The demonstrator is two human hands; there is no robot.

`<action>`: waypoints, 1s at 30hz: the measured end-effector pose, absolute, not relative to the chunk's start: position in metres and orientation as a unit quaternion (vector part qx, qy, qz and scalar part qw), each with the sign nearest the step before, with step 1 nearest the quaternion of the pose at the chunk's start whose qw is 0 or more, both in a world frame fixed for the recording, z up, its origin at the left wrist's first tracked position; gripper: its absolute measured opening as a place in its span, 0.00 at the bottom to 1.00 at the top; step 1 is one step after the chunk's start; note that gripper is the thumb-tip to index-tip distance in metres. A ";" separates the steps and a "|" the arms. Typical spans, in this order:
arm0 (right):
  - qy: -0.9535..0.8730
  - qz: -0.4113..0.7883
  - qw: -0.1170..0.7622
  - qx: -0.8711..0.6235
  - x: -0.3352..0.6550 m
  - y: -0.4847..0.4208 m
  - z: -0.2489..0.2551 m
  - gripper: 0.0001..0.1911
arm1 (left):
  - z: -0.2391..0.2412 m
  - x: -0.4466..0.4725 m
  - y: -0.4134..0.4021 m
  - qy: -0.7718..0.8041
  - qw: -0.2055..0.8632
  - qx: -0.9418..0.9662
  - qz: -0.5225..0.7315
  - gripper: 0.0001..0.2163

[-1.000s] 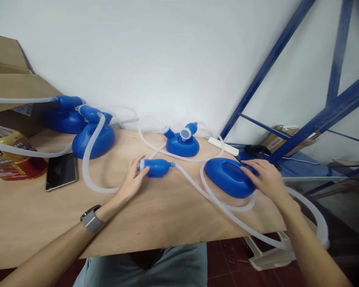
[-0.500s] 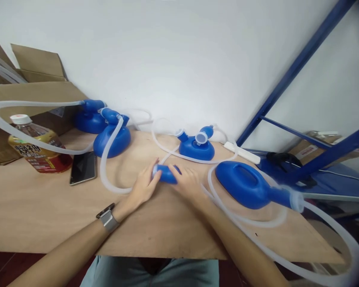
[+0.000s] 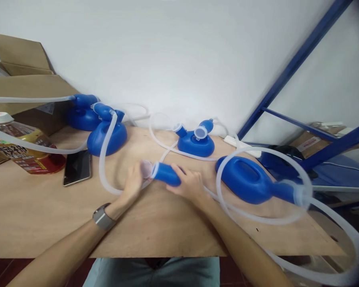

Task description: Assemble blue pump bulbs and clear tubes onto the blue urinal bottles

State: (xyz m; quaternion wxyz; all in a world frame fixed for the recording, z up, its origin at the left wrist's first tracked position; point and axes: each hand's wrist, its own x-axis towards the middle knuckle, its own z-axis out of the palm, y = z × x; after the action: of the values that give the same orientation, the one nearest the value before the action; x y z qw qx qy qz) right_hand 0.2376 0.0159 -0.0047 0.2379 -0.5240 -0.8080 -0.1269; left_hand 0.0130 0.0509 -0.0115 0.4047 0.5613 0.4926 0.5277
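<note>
My right hand (image 3: 189, 182) is wrapped round a short blue plastic funnel tube (image 3: 169, 175), its pale-rimmed mouth turned to the left. At that mouth, my left hand (image 3: 133, 179) holds a translucent cap (image 3: 146, 169), swung away from the rim. A clear hose (image 3: 212, 194) runs out beyond my right hand. To the right lies a blue urinal bottle (image 3: 242, 179) on its side, with a hose at its neck. Behind my hands stands another blue urinal bottle (image 3: 196, 145) with its capped tube.
At the left are two more blue urinal bottles (image 3: 107, 137) with hoses, a black phone (image 3: 77, 167), a drink bottle (image 3: 32, 147) and a cardboard box (image 3: 20, 85). A white power strip (image 3: 242, 146) and a blue metal rack (image 3: 290, 75) stand right. Hose hangs past the table's front edge.
The cap has come away from the tube's mouth with my left hand, which moved left. The hose by the right bottle has risen into a loop. The view shifted slightly.
</note>
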 end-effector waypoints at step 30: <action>-0.840 -0.095 0.282 -0.454 0.258 0.027 0.003 0.35 | 0.017 0.010 0.034 0.343 0.213 0.831 0.383 0.15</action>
State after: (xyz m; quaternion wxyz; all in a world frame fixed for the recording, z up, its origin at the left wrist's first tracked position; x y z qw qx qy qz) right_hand 0.2576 0.0267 0.0030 0.2817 -0.4543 -0.8397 -0.0955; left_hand 0.0098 0.0340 0.0169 0.2130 0.8306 0.3433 0.3834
